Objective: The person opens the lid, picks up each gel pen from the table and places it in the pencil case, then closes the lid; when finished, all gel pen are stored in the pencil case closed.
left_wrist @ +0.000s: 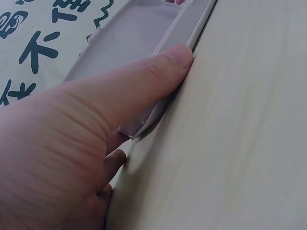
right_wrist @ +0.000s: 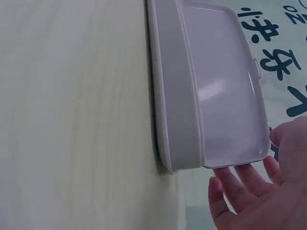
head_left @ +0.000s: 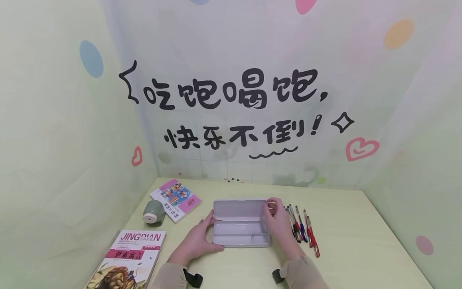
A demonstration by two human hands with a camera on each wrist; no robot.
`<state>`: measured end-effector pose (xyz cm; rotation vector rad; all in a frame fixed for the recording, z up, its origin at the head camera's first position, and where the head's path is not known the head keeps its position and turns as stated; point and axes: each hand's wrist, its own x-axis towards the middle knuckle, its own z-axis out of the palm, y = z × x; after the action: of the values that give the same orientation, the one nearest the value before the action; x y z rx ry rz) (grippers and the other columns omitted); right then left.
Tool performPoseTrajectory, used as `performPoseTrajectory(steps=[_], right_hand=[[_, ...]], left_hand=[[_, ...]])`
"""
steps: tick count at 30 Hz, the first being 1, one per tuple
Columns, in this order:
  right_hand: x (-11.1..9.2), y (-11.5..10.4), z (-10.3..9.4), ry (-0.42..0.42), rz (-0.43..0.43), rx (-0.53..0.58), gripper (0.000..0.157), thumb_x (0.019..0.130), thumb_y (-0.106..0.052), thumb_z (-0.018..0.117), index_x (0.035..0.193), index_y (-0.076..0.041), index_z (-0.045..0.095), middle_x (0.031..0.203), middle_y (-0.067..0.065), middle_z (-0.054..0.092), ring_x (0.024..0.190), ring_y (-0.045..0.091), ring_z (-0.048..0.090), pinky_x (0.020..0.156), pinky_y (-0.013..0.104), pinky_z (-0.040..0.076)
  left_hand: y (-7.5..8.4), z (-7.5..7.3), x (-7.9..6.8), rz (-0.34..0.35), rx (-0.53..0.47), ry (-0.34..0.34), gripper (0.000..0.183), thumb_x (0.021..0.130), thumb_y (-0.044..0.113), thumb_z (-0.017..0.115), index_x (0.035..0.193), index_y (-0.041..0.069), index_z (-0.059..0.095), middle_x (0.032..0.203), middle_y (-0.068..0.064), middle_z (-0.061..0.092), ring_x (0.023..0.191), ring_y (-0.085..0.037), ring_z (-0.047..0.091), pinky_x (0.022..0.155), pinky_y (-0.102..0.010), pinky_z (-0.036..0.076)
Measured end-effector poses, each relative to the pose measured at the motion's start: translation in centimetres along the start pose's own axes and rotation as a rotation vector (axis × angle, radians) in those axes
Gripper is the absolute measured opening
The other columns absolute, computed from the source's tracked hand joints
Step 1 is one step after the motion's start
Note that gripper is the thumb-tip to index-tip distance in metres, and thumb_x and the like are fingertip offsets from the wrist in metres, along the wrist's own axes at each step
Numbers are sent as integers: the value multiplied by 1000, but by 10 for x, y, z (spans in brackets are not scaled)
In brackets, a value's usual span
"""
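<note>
An open pencil case [head_left: 242, 228], pale lilac with its lid [head_left: 240, 209] raised at the back, sits on the table between both hands. Thin dividers split its lower tray, and no pens lie in it. My left hand [head_left: 199, 241] holds the case's left end, thumb along the front edge in the left wrist view and fingers round the side, partly hidden. At the other end, my right hand [head_left: 279, 222] grips the lid's right edge. In the right wrist view, its thumb is at the lid's upper corner and its fingertips [right_wrist: 228, 179] are partly behind the lid.
Several gel pens [head_left: 303, 230] with coloured caps lie right of the right hand. At left are a green-grey pencil sharpener [head_left: 154, 212], a pink-and-white booklet [head_left: 176, 199] and a book [head_left: 130, 257] with a lion cover. A printed cloth [head_left: 231, 48] encloses the table's back and sides.
</note>
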<state>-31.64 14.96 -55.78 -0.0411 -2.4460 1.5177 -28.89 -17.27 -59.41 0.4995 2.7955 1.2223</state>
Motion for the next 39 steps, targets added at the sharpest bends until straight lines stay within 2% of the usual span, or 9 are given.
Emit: performPoseTrajectory(steps=[3,7,12,17,21,24,28,31,39], right_hand=[[6,-1,2,-59,33,-79,45,112,-38,64,148,-12,56,136,22,75,116,35,77,94,48,69],[13,-2,4,-126,67,-190,57,113,-40,61,160,-11,49,139,25,72,117,38,76,92,51,70],[16,-6,4,-154,69,-264,60,113,-41,59,163,-9,48,142,26,71,120,42,75,93,54,69],[6,-8,-5,-113,4,-306,56,112,-37,62,159,-8,55,143,25,69,117,40,73,96,57,66],[-9,-3,-23,-51,-38,-342,50,111,-34,64,154,-8,60,142,21,69,113,35,71,94,55,64],[-17,7,-42,-12,-50,-384,47,111,-32,64,151,-7,63,142,24,70,118,42,70,100,60,63],[-28,21,-73,5,-8,-457,48,110,-31,62,150,-4,63,146,31,64,129,52,65,106,68,59],[-38,30,-93,8,45,-500,52,109,-30,62,152,-1,59,146,35,61,126,53,65,102,69,60],[-52,48,-126,-23,146,-614,56,107,-28,60,146,12,58,140,45,59,123,62,62,103,75,56]], left_hand=[[0,1,0,-17,18,0,144,67,57,101,177,9,20,167,2,58,163,-54,34,136,-72,24],[0,1,1,-52,14,-6,142,66,58,102,176,14,23,168,4,57,163,-58,31,134,-75,24],[1,1,2,-68,12,-6,141,65,57,103,175,12,27,167,2,57,162,-59,32,133,-76,25],[1,2,2,-76,7,-10,141,65,55,103,175,11,28,167,1,58,162,-60,31,133,-76,25],[2,2,2,-81,2,-5,141,64,55,104,175,12,28,167,2,58,162,-60,31,133,-77,25],[2,1,2,-78,1,-1,141,64,55,104,176,14,27,167,3,57,163,-59,31,133,-77,25],[4,0,3,-74,8,2,141,64,55,103,175,12,28,167,4,57,162,-59,31,133,-77,25],[4,0,3,-77,15,2,142,64,56,103,175,11,27,167,5,57,162,-60,31,132,-78,25],[8,-2,1,-87,12,-10,140,65,54,103,175,11,27,168,4,57,163,-59,31,133,-76,25]])
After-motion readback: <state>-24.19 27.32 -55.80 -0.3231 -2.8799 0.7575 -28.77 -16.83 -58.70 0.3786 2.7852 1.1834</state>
